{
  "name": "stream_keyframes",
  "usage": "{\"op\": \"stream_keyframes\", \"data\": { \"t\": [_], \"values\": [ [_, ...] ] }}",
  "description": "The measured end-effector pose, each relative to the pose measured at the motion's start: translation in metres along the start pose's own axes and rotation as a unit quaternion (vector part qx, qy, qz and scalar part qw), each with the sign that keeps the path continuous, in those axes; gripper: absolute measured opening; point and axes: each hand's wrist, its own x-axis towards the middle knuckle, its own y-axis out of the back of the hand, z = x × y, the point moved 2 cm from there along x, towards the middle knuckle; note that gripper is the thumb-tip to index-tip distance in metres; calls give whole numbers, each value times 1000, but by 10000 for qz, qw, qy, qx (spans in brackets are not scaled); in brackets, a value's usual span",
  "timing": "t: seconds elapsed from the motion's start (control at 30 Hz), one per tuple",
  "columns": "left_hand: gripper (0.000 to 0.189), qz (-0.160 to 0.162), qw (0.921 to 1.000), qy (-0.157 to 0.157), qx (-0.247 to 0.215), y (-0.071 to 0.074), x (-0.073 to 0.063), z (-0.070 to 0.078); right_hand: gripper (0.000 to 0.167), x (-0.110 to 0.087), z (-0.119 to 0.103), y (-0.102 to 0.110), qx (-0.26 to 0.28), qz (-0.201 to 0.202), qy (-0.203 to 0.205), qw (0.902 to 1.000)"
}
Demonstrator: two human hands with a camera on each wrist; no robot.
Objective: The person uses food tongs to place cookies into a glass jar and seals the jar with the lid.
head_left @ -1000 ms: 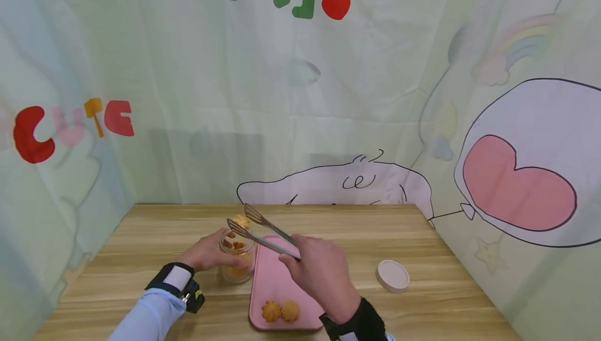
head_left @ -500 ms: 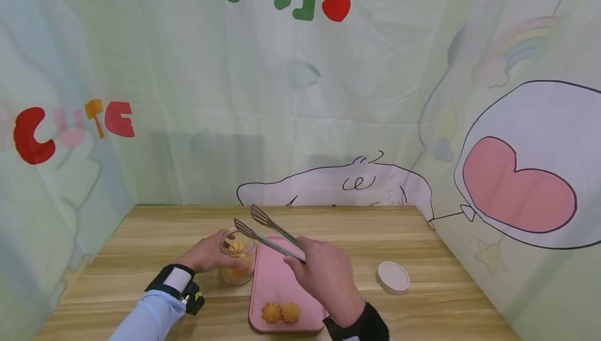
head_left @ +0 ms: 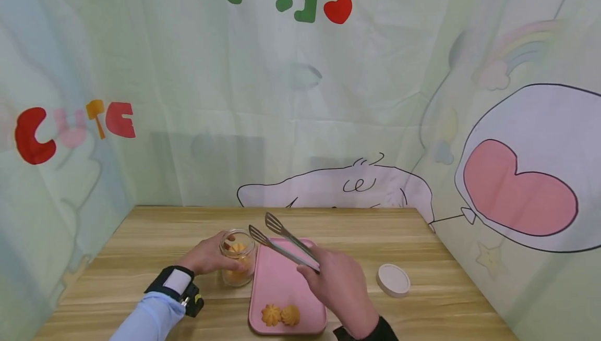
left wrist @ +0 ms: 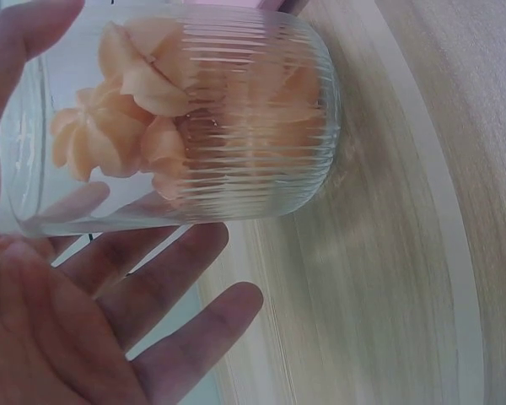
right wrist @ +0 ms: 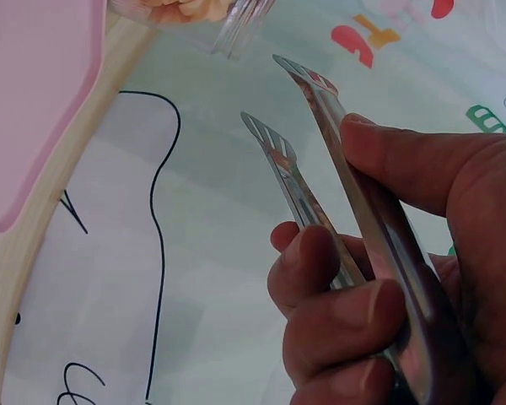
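My left hand [head_left: 211, 255] holds a clear glass jar [left wrist: 261, 190], its thumb and fingers around the upper part. Ribbed on its lower wall, the lidless jar stands upright on the table with several swirled cookies [left wrist: 101, 135] inside. In my right hand [head_left: 338, 283] I grip a pair of metal tongs [head_left: 286, 247] with slotted ends. Nothing lies between the spread tips, which hover over the far end of a pink tray [head_left: 277, 278], just right of the jar. Two golden cookies [head_left: 280, 315] lie side by side at the tray's near end.
A round white lid [head_left: 393, 280] lies on the wooden table [head_left: 441, 304] to the right of the tray. A printed cloth backdrop [head_left: 225, 96] rises behind the table and along both sides.
One second ago a cookie was at the tong tips above the jar; it has dropped into the jar. The tongs and right hand have moved right, while the left hand stays put.
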Motion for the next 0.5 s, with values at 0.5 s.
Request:
{"op": "stream_keyframes", "data": {
  "t": [0.5],
  "values": [
    [98, 6, 10000, -18, -70, -1, 2, -3, 23, -16, 21, -9, 172, -676, -17, 9976]
  ]
}}
